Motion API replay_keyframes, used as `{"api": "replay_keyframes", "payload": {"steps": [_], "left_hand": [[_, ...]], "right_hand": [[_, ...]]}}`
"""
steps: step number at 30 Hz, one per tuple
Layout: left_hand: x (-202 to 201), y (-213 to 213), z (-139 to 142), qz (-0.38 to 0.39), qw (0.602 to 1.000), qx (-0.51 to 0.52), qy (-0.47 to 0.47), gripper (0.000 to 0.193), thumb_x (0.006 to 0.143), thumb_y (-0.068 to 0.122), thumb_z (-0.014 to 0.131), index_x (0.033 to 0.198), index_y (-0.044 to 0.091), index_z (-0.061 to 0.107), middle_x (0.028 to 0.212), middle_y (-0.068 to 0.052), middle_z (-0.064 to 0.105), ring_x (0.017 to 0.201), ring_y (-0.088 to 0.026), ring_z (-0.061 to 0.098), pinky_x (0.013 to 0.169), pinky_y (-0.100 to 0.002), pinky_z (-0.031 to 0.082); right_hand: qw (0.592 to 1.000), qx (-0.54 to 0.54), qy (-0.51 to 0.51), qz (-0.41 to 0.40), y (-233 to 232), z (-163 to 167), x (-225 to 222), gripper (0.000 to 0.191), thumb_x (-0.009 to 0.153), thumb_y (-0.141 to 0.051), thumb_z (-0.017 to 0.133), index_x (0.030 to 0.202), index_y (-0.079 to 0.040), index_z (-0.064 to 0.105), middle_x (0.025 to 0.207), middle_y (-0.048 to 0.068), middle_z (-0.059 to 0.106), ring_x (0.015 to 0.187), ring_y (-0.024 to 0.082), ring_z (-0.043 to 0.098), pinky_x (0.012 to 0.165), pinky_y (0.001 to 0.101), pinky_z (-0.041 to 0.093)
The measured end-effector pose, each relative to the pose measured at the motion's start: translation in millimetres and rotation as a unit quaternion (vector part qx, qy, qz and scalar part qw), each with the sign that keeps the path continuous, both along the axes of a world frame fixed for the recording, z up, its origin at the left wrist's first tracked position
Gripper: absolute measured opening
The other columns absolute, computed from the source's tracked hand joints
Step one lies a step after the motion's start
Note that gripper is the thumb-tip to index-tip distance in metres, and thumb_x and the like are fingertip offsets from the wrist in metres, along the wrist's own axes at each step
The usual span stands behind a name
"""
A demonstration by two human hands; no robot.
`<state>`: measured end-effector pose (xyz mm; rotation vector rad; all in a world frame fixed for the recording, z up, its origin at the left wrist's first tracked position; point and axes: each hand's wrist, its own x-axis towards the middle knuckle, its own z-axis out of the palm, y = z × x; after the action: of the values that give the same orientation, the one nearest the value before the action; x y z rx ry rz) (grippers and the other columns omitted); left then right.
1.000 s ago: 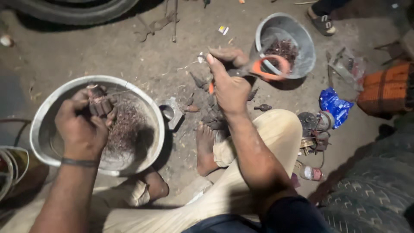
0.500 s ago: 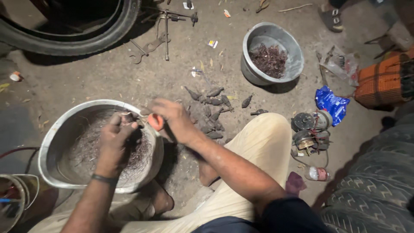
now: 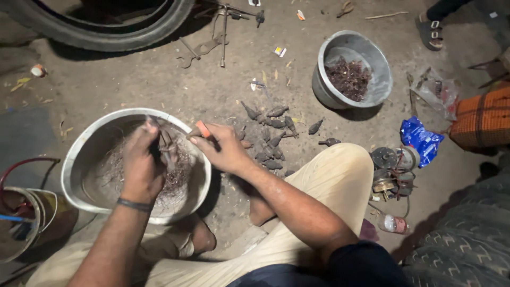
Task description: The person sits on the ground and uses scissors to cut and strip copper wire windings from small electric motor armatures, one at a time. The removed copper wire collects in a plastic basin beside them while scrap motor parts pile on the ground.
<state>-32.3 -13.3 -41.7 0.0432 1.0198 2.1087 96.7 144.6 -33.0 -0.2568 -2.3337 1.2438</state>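
My left hand (image 3: pixel 139 167) is over a large metal basin (image 3: pixel 85 154) and grips a small dark bundle of wire (image 3: pixel 166 146). Fine copper-coloured wire scraps lie in the basin. My right hand (image 3: pixel 223 149) is at the basin's right rim, closed on an orange-handled tool (image 3: pixel 201 129) whose tip points toward the bundle. Just past that hand, a heap of several dark wound pieces (image 3: pixel 271 135) lies on the dirt floor. A smaller metal bowl (image 3: pixel 366 53) with dark reddish scraps stands at the upper right.
A tyre (image 3: pixel 106 26) lies at the top left, with a metal tool (image 3: pixel 220 26) beside it. A blue packet (image 3: pixel 419 139), small round metal parts (image 3: pixel 390 170) and an orange crate (image 3: pixel 483 119) are at the right. Another person's sandalled foot (image 3: pixel 430 29) shows at the top.
My right hand came back from the far bowl to the basin with the orange-handled tool. My left hand stayed over the basin, holding the bundle. The view shifted.
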Motion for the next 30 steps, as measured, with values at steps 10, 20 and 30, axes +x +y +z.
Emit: {"api": "replay_keyframes", "payload": {"steps": [10, 20, 30], "left_hand": [[-11.8, 10.1, -28.1, 0.124, 0.983, -0.007, 0.133, 0.028, 0.101, -0.001, 0.066, 0.127, 0.000, 0.056, 0.109, -0.003, 0.059, 0.095, -0.014, 0.066, 0.087, -0.031, 0.060], [-4.5, -3.1, 7.5, 0.089, 0.867, -0.215, 0.441, 0.035, 0.100, 0.005, 0.078, 0.131, -0.002, 0.064, 0.124, -0.009, 0.067, 0.111, -0.015, 0.063, 0.099, -0.026, 0.052], [2.3, -6.9, 30.3, -0.049, 0.935, -0.176, 0.304, 0.024, 0.103, 0.001, 0.067, 0.126, -0.001, 0.062, 0.113, -0.010, 0.065, 0.097, -0.018, 0.064, 0.082, -0.029, 0.053]], "right_hand": [[0.986, -0.142, -0.082, -0.017, -8.2, 6.5, -4.3, 0.010, 0.094, -0.013, 0.071, 0.099, -0.005, 0.070, 0.081, 0.006, 0.073, 0.072, 0.014, 0.067, 0.065, 0.0306, 0.054], [0.970, -0.178, -0.071, -0.150, 10.8, 12.9, -0.6, 0.015, 0.094, -0.015, 0.076, 0.095, -0.002, 0.071, 0.078, 0.015, 0.069, 0.071, 0.023, 0.067, 0.066, 0.0386, 0.052], [0.963, -0.223, 0.094, -0.116, 20.0, 25.3, 9.2, 0.021, 0.106, -0.022, 0.068, 0.096, -0.003, 0.069, 0.073, 0.001, 0.059, 0.067, 0.011, 0.056, 0.057, 0.0297, 0.044]]}}
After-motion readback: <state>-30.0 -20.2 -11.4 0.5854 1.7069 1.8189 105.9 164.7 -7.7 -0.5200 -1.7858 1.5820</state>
